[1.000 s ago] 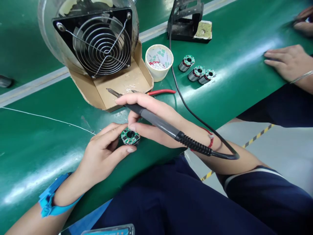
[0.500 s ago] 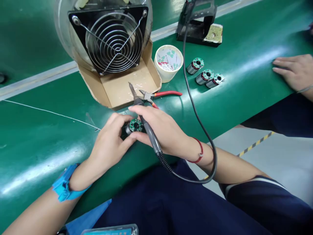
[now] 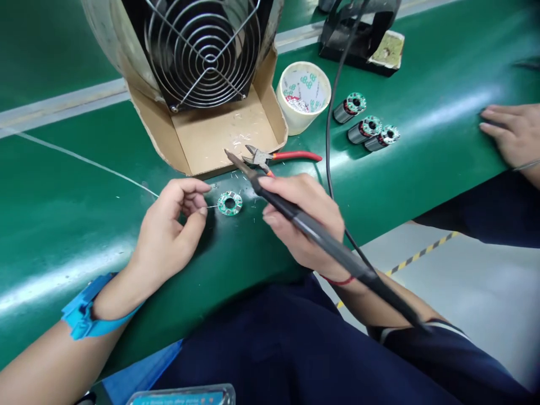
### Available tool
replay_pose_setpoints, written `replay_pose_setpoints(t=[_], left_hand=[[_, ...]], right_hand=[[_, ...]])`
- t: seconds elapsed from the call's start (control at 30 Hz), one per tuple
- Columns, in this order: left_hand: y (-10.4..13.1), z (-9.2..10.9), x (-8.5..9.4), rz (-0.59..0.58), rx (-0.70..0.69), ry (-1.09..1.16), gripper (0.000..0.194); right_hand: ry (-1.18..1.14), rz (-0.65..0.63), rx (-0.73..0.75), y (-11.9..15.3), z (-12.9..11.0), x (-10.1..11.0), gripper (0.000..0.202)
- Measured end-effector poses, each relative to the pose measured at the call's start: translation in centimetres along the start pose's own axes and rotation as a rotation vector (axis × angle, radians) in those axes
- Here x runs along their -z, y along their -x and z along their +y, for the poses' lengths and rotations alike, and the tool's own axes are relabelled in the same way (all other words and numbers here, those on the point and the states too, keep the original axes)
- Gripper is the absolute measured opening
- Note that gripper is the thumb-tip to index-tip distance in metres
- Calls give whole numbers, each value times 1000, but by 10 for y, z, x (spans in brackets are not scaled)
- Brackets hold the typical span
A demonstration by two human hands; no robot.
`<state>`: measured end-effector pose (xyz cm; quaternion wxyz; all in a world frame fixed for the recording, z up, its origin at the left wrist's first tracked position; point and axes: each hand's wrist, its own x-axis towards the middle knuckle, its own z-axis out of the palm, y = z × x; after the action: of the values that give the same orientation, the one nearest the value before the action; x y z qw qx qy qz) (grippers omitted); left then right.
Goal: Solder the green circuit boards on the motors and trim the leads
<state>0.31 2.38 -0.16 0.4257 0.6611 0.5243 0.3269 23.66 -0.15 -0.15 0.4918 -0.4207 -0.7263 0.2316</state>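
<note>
My left hand (image 3: 171, 228) pinches a thin wire (image 3: 212, 207), whose end reaches the left edge of a round green circuit board (image 3: 230, 203) with a dark centre hole. The wire trails off behind the hand to the upper left. A black soldering iron (image 3: 295, 214) is in my right hand (image 3: 310, 219), its tip pointing up and left over the front edge of the cardboard tray (image 3: 228, 126). Red-handled cutters (image 3: 291, 156) lie just beyond the iron, their jaws by the tray's edge.
A fan with a wire grille (image 3: 210, 62) stands over the tray. To its right are a white tape-roll cup (image 3: 301, 95), three motor parts with green boards (image 3: 365, 129) and an iron stand with a sponge (image 3: 387, 50). Another person's hand (image 3: 517, 132) rests at the right.
Both hands have let go of the round part and moved apart. My left hand now holds wire at the board, and the iron has swung to lie flatter in my right hand.
</note>
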Motion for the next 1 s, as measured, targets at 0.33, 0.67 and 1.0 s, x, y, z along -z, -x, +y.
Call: replay_pose_setpoints(t=[0.33, 0.67, 1.0], left_hand=[[2, -2, -5, 0, -76, -249, 32], [0, 0, -8, -56, -168, -296, 26], [-5, -5, -8, -206, -153, -275, 38]], right_hand=[[-137, 93, -160, 29, -8, 3, 21], [-63, 35, -107, 27, -9, 5, 22], [-22, 4, -162, 19, -14, 13, 19]])
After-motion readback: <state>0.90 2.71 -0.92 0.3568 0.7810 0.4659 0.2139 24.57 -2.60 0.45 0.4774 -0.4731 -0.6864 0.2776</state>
